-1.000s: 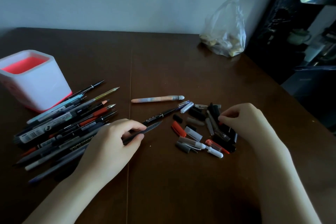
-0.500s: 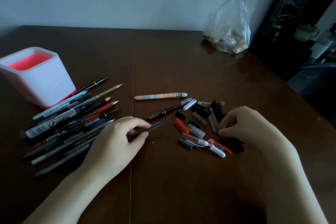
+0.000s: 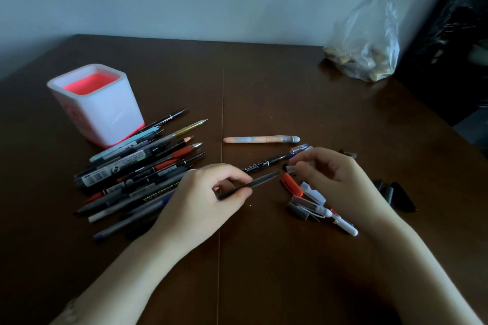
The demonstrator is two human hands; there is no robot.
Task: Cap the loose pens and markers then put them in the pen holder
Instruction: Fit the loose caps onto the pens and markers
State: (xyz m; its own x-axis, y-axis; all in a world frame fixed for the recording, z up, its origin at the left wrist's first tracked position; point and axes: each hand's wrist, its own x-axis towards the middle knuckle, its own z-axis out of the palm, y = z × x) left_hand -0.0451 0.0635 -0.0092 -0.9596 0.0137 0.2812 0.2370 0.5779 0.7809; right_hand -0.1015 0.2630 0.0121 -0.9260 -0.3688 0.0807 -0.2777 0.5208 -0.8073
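Note:
My left hand [image 3: 206, 200] grips a dark grey uncapped pen [image 3: 261, 181] whose tip points right. My right hand [image 3: 335, 179] hovers just right of that tip and pinches a small dark cap [image 3: 290, 168] between thumb and fingertips. Loose caps [image 3: 311, 194] in red, clear, white and black lie under and around the right hand. A pile of uncapped pens and markers [image 3: 137, 171] lies left of the left hand. The white pen holder [image 3: 105, 113] with a pink inside stands upright behind the pile.
A peach-coloured capped pen [image 3: 261, 139] and a black marker [image 3: 266, 162] lie at the middle of the brown table [image 3: 264, 92]. A clear plastic bag [image 3: 367, 42] sits at the back right by the wall. Dark furniture stands past the table's right edge.
My right hand has lifted out of the cap pile and moved left toward the pen tip, pinching a cap. The left hand keeps its hold on the grey pen.

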